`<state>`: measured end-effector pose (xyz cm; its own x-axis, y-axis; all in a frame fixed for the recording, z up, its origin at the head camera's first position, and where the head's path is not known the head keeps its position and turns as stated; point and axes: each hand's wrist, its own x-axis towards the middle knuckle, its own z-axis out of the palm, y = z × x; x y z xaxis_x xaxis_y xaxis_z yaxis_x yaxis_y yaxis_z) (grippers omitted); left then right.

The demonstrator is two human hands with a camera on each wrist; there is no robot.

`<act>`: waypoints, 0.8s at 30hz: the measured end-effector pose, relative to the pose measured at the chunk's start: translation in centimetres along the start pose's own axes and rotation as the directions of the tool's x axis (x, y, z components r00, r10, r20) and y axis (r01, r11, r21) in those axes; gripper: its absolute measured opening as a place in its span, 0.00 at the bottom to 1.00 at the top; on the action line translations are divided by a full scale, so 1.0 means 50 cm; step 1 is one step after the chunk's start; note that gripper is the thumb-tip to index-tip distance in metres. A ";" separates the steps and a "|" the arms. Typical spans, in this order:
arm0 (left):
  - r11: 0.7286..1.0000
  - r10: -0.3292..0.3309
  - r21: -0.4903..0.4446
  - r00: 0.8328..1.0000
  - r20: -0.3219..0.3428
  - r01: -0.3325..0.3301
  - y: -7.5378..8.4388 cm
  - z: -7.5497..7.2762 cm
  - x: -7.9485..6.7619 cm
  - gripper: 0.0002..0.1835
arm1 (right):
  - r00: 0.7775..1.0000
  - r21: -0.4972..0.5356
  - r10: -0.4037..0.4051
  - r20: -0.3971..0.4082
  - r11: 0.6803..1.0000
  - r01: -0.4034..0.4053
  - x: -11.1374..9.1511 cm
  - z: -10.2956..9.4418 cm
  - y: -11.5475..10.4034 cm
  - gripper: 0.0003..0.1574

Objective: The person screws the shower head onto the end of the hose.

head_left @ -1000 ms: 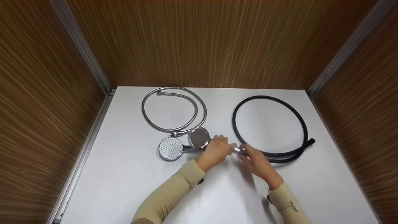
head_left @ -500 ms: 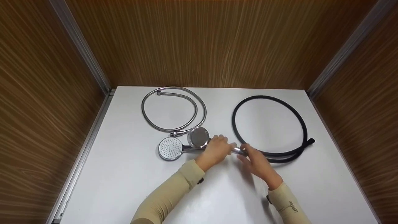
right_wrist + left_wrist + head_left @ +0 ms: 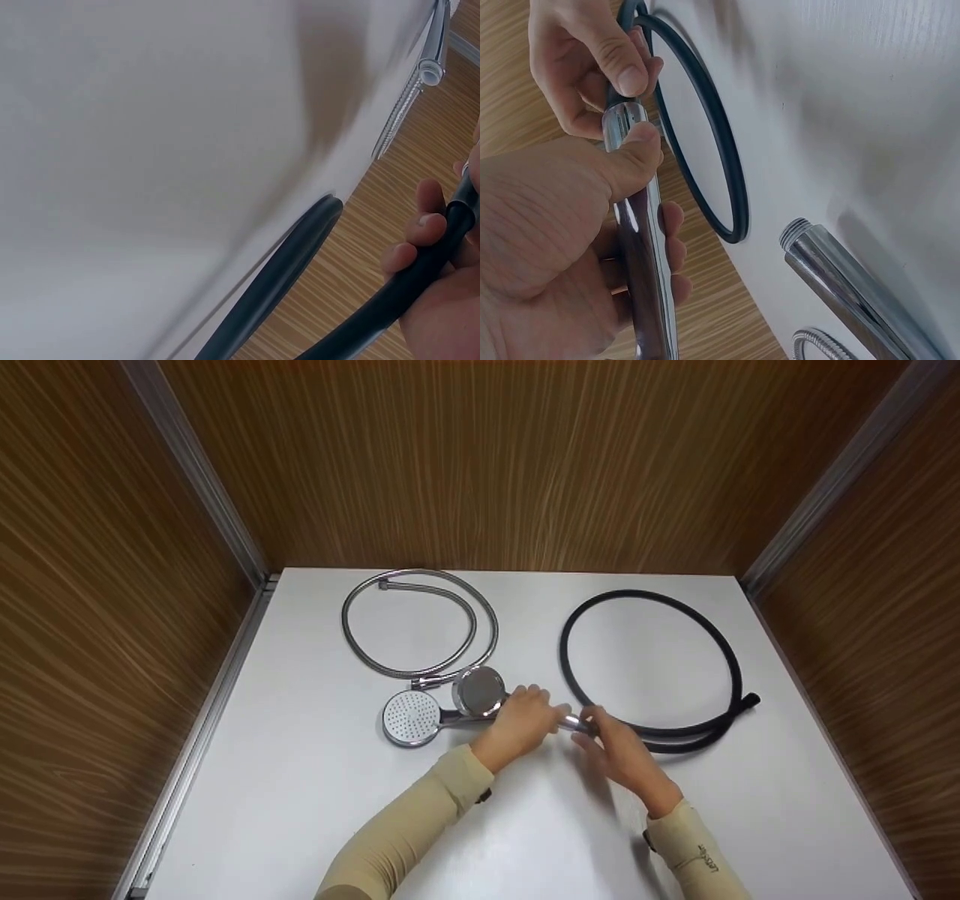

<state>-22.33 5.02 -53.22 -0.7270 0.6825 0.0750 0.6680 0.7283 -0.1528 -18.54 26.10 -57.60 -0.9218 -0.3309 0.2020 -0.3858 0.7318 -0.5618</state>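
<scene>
My left hand grips the chrome handle of a shower head, its thumb lying along the handle near the end. My right hand holds the end of a black shower hose right at the handle's end, fingers and thumb around it. The joint between hose and handle is partly covered by fingers. A second shower head lies on the table, white spray face up; its handle, with a bare threaded end, shows in the left wrist view.
A coiled metal shower hose lies at the back left, one end close to the shower heads. The black hose forms a wide loop at the right, its free end pointing right. Wood-grain panels enclose the white table at back and sides.
Almost nothing differs. Both hands stay in the same place on the handle and black hose, and the other things lie as before.
</scene>
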 end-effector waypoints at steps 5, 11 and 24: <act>1.000 0.002 -0.016 1.000 0.019 -0.001 -0.001 0.000 0.001 0.12 | 1.000 -0.003 0.003 0.000 1.000 -0.003 0.001 0.001 0.000 0.16; 0.999 -0.007 -0.041 0.999 0.040 0.008 -0.001 -0.001 0.003 0.13 | 0.999 -0.013 -0.041 -0.025 0.999 0.041 0.000 0.001 0.002 0.16; 1.000 0.007 -0.019 1.000 0.017 -0.006 -0.001 -0.013 -0.001 0.13 | 0.992 -0.012 -0.108 -0.058 0.994 0.108 0.001 0.002 0.006 0.15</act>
<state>-22.23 4.98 -52.60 -0.7250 0.6863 0.0575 0.6755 0.7249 -0.1347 -18.68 26.25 -57.86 -0.8753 -0.3734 0.3075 -0.4833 0.6992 -0.5268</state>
